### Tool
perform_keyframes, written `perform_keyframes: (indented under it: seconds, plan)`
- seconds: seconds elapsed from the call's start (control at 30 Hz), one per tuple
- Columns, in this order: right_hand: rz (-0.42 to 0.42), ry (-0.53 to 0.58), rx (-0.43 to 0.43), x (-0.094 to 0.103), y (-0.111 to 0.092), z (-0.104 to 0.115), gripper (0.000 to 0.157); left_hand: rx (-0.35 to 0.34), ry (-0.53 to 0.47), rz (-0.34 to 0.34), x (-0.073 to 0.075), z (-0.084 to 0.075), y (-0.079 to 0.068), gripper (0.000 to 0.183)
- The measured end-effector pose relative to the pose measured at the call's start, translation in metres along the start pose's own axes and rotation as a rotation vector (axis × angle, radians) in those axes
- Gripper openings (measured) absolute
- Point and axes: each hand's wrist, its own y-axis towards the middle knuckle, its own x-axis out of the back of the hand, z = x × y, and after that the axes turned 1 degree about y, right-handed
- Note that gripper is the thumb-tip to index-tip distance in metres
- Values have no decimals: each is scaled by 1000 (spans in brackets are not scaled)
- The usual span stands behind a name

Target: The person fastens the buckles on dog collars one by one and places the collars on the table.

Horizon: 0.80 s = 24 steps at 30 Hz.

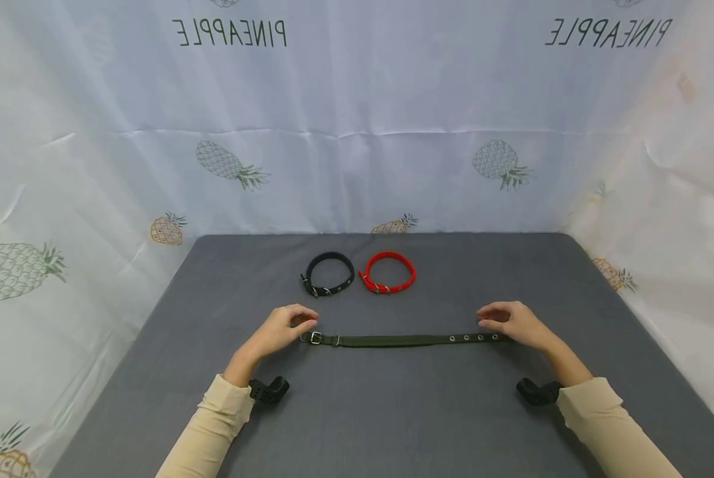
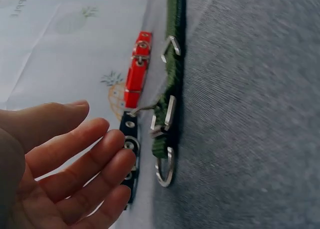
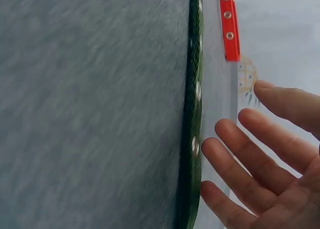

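Note:
A green collar (image 1: 393, 341) lies stretched out straight across the grey table, its metal buckle (image 1: 316, 338) at the left end and eyelets toward the right end. My left hand (image 1: 283, 330) hovers by the buckle end, fingers relaxed and holding nothing. Over by the eyelet end is my right hand (image 1: 515, 323), its fingers loosely bent with nothing between them. The left wrist view shows a gap between the left fingers (image 2: 112, 164) and the collar's end ring (image 2: 164, 171). In the right wrist view, the fingertips (image 3: 212, 149) appear close beside the strap; touching or not, I cannot tell.
Farther back, a black collar (image 1: 330, 274) and a red collar (image 1: 388, 273) lie buckled into loops, side by side. Behind the grey table (image 1: 393, 418) hangs a white curtain (image 1: 357, 86) printed with pineapples, which also runs along both sides.

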Motion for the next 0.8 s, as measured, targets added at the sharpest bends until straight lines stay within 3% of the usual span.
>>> perform_keyframes:
  seconds: [0.43, 0.67, 0.8]
  plan:
    - [73, -90, -37, 1, -12, -6, 36, -53, 31, 29, -12, 2, -1, 29]
    - [87, -156, -40, -3, -9, 1, 26, -105, 110, 28, -14, 2, 8, 31]
    - [86, -181, -39, -6, -10, 2, 18, -155, 85, 19, -14, 3, 10, 29]
